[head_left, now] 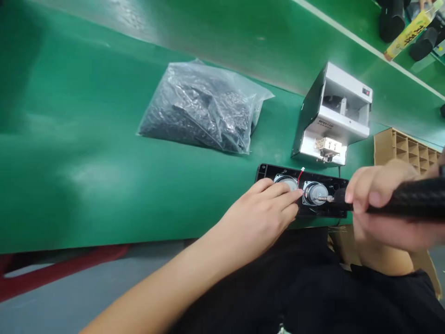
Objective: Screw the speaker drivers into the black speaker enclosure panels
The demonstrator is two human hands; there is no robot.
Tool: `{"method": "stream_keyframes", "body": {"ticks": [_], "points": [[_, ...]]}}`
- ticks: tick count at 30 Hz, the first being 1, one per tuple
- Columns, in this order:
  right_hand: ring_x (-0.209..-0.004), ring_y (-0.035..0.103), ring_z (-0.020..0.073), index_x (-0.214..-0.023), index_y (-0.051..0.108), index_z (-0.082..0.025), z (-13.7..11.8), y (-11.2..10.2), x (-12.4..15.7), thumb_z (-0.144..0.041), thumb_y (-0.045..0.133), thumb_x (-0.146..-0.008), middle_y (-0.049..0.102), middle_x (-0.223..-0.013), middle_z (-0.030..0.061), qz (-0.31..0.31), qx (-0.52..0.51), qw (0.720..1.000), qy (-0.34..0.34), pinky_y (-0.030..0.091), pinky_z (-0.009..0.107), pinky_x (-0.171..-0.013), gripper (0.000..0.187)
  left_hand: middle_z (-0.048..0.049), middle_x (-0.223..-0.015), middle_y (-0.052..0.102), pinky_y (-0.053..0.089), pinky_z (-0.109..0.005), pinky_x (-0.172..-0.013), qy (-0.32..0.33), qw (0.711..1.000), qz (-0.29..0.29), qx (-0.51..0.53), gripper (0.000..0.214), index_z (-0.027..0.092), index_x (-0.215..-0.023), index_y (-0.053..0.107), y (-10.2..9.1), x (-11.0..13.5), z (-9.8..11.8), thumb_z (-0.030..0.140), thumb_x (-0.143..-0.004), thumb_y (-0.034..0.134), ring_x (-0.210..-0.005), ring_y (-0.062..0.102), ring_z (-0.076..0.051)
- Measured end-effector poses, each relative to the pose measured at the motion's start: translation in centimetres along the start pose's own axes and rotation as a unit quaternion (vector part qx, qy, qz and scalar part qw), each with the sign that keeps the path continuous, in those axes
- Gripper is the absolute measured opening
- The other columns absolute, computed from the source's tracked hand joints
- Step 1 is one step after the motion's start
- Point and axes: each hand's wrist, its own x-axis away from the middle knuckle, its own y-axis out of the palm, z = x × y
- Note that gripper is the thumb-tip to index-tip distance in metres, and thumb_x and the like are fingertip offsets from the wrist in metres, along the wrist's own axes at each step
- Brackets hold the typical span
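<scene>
A long black speaker housing (336, 181) lies on the green bench with its inside up. Two round, grey-backed speaker drivers sit in it: the right driver (319, 191) shows well, the left driver (288, 183) is partly under my fingers. My left hand (266, 206) grips the housing from its near left side, its index fingertip beside the right driver. A red wire (301, 174) with a white plug rises between the drivers. My right hand (378, 190) is wrapped round a black electric screwdriver (406, 197). Its bit reaches over the right driver; the bit's exact contact point is unclear.
Behind the housing stands a silver and black machine (314, 123). A clear plastic bag (205, 109) of dark small parts lies left of it. A divided cardboard box (384, 144) stands at right. A yellow-labelled bottle (412, 35) and a person's hand show at far right.
</scene>
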Motion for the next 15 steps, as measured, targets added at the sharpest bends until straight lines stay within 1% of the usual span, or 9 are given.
{"method": "stream_keyframes", "body": {"ticks": [2, 4, 6, 8, 10, 12, 15], "points": [[-0.043, 0.060, 0.0197, -0.132, 0.078, -0.043, 0.5, 0.0, 1.6, -0.080, 0.067, -0.099, 0.071, -0.061, -0.0058, -0.003, 0.014, 1.000, -0.019, 0.061, 0.038, -0.049, 0.051, -0.0044, -0.131, 0.085, 0.046, -0.041, -0.096, 0.005, 1.000, -0.002, 0.001, 0.023, 0.020, -0.098, 0.080, 0.1, 0.1, -0.2, 0.018, -0.112, 0.062, -0.110, 0.070, -0.024], [-0.040, 0.057, 0.0193, -0.132, 0.078, -0.037, 1.9, 0.0, 2.5, -0.082, 0.062, -0.100, 0.068, -0.059, -0.0055, -0.014, 0.023, 0.998, -0.064, 0.059, 0.037, -0.044, 0.057, -0.0031, -0.130, 0.086, 0.046, -0.042, -0.096, 0.008, 1.000, -0.003, 0.001, 0.024, 0.020, -0.095, 0.079, 0.2, 0.2, -0.3, 0.019, -0.113, 0.063, -0.110, 0.070, -0.024], [-0.037, 0.054, 0.0180, -0.135, 0.077, -0.033, 3.6, -0.2, 2.8, -0.084, 0.051, -0.103, 0.065, -0.058, -0.0050, -0.026, 0.026, 0.993, -0.116, 0.056, 0.035, -0.040, 0.066, -0.0020, -0.130, 0.086, 0.046, -0.042, -0.097, 0.007, 1.000, -0.005, 0.003, 0.025, 0.021, -0.094, 0.079, 0.3, 0.3, -0.3, 0.020, -0.113, 0.063, -0.112, 0.070, -0.025], [-0.038, 0.055, 0.0182, -0.141, 0.075, -0.029, 4.7, -0.5, 2.7, -0.084, 0.041, -0.105, 0.064, -0.060, -0.0037, -0.045, 0.026, 0.987, -0.149, 0.057, 0.035, -0.040, 0.073, -0.0017, -0.131, 0.086, 0.046, -0.042, -0.098, 0.003, 1.000, -0.006, 0.006, 0.023, 0.021, -0.095, 0.080, 0.3, 0.4, -0.2, 0.021, -0.113, 0.064, -0.113, 0.070, -0.025], [-0.041, 0.058, 0.0197, -0.145, 0.073, -0.027, 5.3, -0.9, 2.6, -0.084, 0.038, -0.106, 0.066, -0.062, -0.0015, -0.072, 0.027, 0.985, -0.156, 0.059, 0.037, -0.043, 0.078, -0.0023, -0.133, 0.085, 0.046, -0.041, -0.098, 0.003, 1.000, -0.005, 0.010, 0.022, 0.021, -0.096, 0.080, 0.3, 0.5, -0.2, 0.022, -0.112, 0.065, -0.115, 0.070, -0.024], [-0.043, 0.059, 0.0197, -0.146, 0.072, -0.025, 5.6, -1.2, 2.4, -0.088, 0.039, -0.104, 0.068, -0.064, -0.0006, -0.091, 0.019, 0.984, -0.154, 0.060, 0.037, -0.044, 0.083, -0.0032, -0.134, 0.084, 0.046, -0.041, -0.098, 0.006, 1.000, -0.002, 0.011, 0.023, 0.021, -0.096, 0.081, 0.3, 0.5, -0.2, 0.022, -0.112, 0.065, -0.115, 0.070, -0.024], [-0.044, 0.058, 0.0171, -0.147, 0.071, -0.024, 6.0, -1.1, 2.2, -0.093, 0.044, -0.099, 0.067, -0.066, -0.0017, -0.088, -0.004, 0.982, -0.165, 0.059, 0.034, -0.044, 0.089, -0.0033, -0.133, 0.084, 0.045, -0.041, -0.097, 0.011, 1.000, 0.003, 0.010, 0.022, 0.021, -0.098, 0.082, 0.3, 0.4, -0.4, 0.022, -0.112, 0.065, -0.114, 0.070, -0.024]]}}
